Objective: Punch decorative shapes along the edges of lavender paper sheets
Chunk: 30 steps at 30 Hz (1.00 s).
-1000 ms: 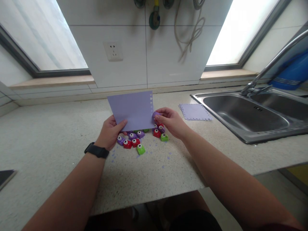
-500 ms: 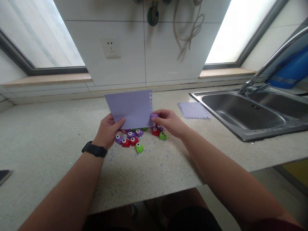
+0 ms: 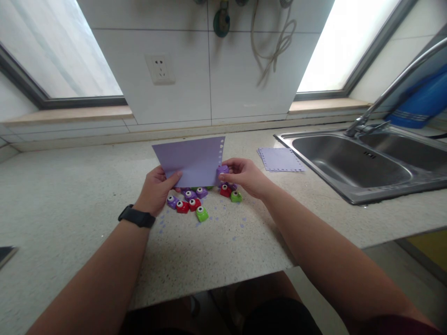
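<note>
My left hand (image 3: 157, 187) pinches the lower left part of a purple paper sheet (image 3: 190, 163), thumb in front. A line of small punched holes runs down the sheet's right edge. Between the thumb and fingers of my right hand (image 3: 246, 177) is a purple punch (image 3: 222, 170), at the lower right edge of the sheet. Below the sheet, on the counter, lie several small punches, among them a red one (image 3: 182, 206), a green one (image 3: 201, 214) and a purple one (image 3: 172, 201). The sheet hides some of them.
A stack of hole-edged purple sheets (image 3: 281, 159) lies on the counter (image 3: 87, 186) to the right, beside the steel sink (image 3: 349, 158) with its faucet (image 3: 391, 88). Purple paper bits are scattered near the punches. The corner of a dark object (image 3: 6, 255) shows at the far left.
The sheet's top edge has tipped down and its right corner has shifted slightly right. The purple punch in my right hand has turned, showing more of its body.
</note>
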Tool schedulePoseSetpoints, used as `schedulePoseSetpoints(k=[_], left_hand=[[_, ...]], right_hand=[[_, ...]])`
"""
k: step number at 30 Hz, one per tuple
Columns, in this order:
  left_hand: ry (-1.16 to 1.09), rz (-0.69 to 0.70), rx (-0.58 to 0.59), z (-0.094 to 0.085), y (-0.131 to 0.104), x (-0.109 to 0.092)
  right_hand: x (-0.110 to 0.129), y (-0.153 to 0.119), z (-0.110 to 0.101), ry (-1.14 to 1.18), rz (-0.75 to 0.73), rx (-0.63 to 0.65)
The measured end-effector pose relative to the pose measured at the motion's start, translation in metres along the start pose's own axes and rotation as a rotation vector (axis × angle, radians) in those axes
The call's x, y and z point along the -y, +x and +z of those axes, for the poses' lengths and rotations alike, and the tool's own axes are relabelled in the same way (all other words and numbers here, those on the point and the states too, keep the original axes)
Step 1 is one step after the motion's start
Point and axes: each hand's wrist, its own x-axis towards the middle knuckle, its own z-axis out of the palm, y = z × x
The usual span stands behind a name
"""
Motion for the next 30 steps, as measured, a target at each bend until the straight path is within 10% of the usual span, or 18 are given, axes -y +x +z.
schedulePoseSetpoints(k=[30], left_hand=[[0.06,0.014,-0.005,-0.0022,0.0008,-0.0006]], right_hand=[[0.0045,0.0008,0.0005,-0.009,0.013,-0.069]])
